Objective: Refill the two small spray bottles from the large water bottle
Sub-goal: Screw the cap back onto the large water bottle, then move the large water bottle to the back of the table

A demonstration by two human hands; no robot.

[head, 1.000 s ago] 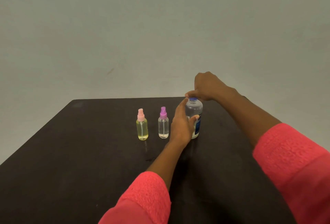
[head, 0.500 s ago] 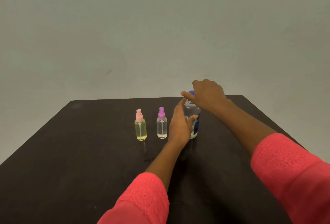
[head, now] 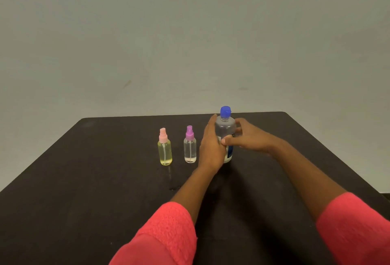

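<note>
The large water bottle (head: 225, 129), clear with a blue cap and blue label, stands upright on the dark table (head: 84, 180). My left hand (head: 211, 146) wraps its left side. My right hand (head: 247, 138) grips its body from the right, thumb in front. The cap is on and uncovered. To the left stand two small spray bottles: one with a purple top (head: 190, 145) holding clear liquid, and one with a pink top (head: 164, 147) holding yellowish liquid. Both are upright with tops on.
The table's far edge runs just behind the bottles, with a plain grey wall (head: 190, 43) beyond. A small wet spot (head: 174, 188) lies on the table in front of the spray bottles. My red sleeves fill the lower frame.
My right hand has come off the blue cap and dropped to the bottle's body on the right. My left hand stays on the bottle's left side. The spray bottles have not moved.
</note>
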